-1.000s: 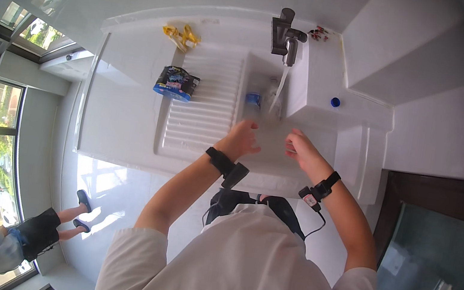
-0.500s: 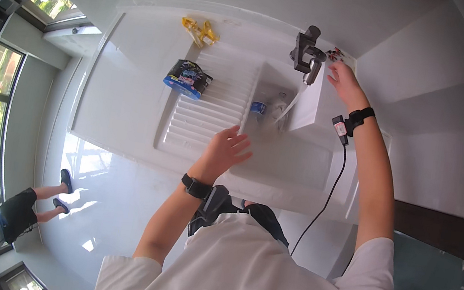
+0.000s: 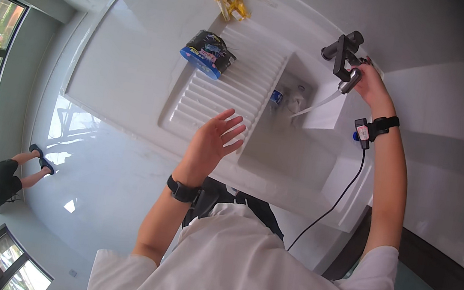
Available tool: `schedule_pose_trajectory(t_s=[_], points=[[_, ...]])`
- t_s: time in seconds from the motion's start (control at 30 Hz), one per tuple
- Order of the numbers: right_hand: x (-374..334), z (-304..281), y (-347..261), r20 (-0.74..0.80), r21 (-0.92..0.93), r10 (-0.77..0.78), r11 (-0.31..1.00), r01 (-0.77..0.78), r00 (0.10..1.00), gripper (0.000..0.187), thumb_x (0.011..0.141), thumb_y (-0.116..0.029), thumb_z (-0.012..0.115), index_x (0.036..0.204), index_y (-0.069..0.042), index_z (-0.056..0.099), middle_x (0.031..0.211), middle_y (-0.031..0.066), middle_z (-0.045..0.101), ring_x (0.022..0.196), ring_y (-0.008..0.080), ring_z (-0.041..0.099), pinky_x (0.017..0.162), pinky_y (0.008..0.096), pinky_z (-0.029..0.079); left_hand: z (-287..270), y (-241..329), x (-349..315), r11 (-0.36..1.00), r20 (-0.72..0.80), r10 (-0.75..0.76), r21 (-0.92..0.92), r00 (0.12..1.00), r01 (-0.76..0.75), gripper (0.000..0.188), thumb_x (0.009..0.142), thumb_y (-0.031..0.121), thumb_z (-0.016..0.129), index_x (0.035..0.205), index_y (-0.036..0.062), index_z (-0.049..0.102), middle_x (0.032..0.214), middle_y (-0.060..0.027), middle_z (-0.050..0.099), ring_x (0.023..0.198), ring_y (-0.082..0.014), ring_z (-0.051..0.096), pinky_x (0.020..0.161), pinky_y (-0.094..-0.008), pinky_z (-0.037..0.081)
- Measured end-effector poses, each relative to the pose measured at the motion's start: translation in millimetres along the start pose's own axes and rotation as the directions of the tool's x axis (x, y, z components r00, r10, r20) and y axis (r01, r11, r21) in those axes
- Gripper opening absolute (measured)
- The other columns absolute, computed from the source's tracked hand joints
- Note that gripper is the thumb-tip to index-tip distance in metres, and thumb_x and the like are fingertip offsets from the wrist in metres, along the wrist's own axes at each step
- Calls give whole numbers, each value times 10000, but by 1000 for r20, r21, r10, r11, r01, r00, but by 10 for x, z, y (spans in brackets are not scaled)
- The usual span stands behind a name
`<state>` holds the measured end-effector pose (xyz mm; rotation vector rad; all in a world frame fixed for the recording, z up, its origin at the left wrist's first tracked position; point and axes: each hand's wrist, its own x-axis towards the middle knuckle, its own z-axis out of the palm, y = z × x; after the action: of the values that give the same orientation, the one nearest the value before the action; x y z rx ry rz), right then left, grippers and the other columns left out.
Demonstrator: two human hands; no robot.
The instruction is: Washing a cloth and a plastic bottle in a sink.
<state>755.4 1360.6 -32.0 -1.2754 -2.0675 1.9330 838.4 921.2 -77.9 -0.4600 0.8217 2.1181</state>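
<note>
Okay, my right hand [image 3: 371, 88] is sitting right at the smooth, dark metal faucet [image 3: 341, 58], back edge of the white sink [image 3: 132, 44], near its back right corner; fingertips are hiding behind it, can't tell if they're gripping. My left hand [image 3: 209, 138] is hovering empty over the front edge of the ridged washboard [image 3: 230, 96], fingers loosely spread. Water [image 3: 318, 104] is streaming toward two clear plastic bottles [image 3: 276, 98] in the basin's back left corner. A glossy black-and-blue pouch [image 3: 208, 54] is lying by the washboard's left edge.
</note>
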Motion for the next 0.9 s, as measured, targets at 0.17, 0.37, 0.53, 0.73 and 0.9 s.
schedule_pose_trajectory(t_s=[0.17,0.37,0.53,0.73,0.9], points=[[217,-72,107,359,256,87,948,-188,929,278,861,-127,538,1086,25,596,1043,116,676,1042,229,629,888,354,497,181,99,-82,991,-17,72,111,997,-70,535,971,267,445,1469,76,415,1440,-121,503,1293,-231,518,1043,-409,428],[-324,-267,682,301,218,213,934,-284,930,274,920,-198,555,1137,-44,620,1049,88,666,1040,211,628,828,341,500,57,256,-332,980,-28,127,156,991,-121,544,973,272,448,1480,82,406,1428,-106,518,1281,-217,526,1019,-380,438],[-1171,-60,1697,295,-340,635,768,-543,714,444,937,-211,543,1366,-98,536,1298,117,578,1103,231,606,939,346,470,-38,259,-341,984,-43,117,139,992,-110,539,967,244,434,1480,80,407,1420,-99,527,1266,-211,538,998,-360,453],[-711,392,2777,604,-780,318,422,462,730,676,845,-45,456,1513,-111,374,1541,260,321,1357,429,430,1047,418,434,-81,89,-292,996,-112,86,3,990,-86,528,962,201,411,1475,74,408,1410,-102,534,1241,-215,560,970,-355,475],[-401,640,2981,541,-824,225,338,456,811,799,755,14,454,1534,-109,324,1578,334,132,1474,479,114,1146,441,324,-120,5,-367,998,-162,58,30,985,-54,525,961,190,398,1473,70,408,1416,-104,530,1242,-216,560,956,-352,485]])
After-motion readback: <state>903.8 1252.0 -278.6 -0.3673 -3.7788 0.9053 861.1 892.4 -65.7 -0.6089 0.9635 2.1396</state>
